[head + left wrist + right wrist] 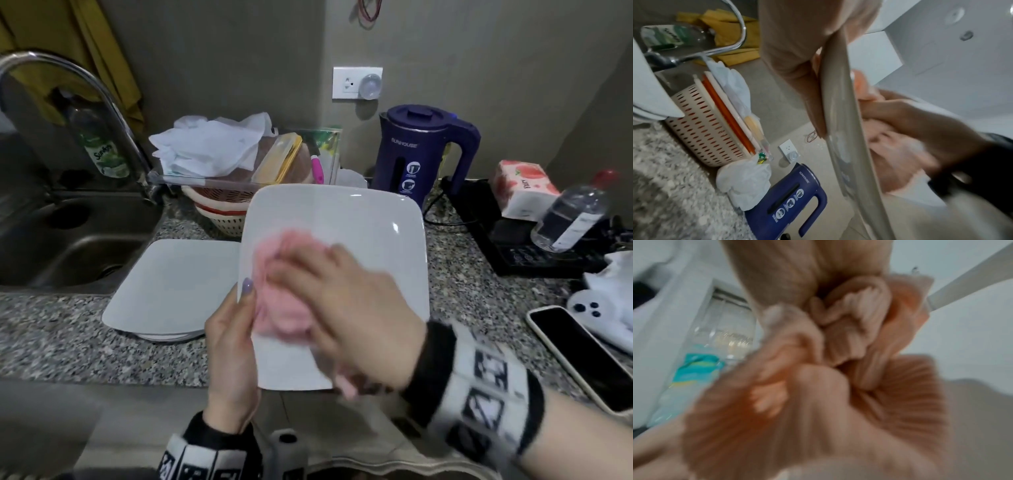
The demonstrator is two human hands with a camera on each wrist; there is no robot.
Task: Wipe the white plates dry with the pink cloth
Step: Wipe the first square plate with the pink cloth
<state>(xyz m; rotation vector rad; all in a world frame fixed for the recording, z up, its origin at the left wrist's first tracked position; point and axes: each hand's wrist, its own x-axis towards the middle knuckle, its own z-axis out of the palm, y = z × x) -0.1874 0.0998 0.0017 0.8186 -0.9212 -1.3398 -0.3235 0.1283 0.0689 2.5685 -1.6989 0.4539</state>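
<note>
Above the speckled grey granite counter [68, 342], in front of the dark blue plastic electric kettle [421, 150], I hold one glossy white square plate [359, 222] tilted up toward me. My left hand [231, 353] grips its left edge, thumb on the face and fingers behind. My right hand [349, 308] is bunched round the ribbed pink cloth [277, 308], pressing it against the plate's face; cloth and hand are blurred. The plate looks smooth, with rounded corners and small highlights. Left of the kettle, past the held plate, a second white square plate [171, 287] lies flat on the counter, with another rim showing under it, so I count at least three plates and one cloth. Behind that stack, further left of the kettle, stands one cream slotted plastic basket [707, 129].
</note>
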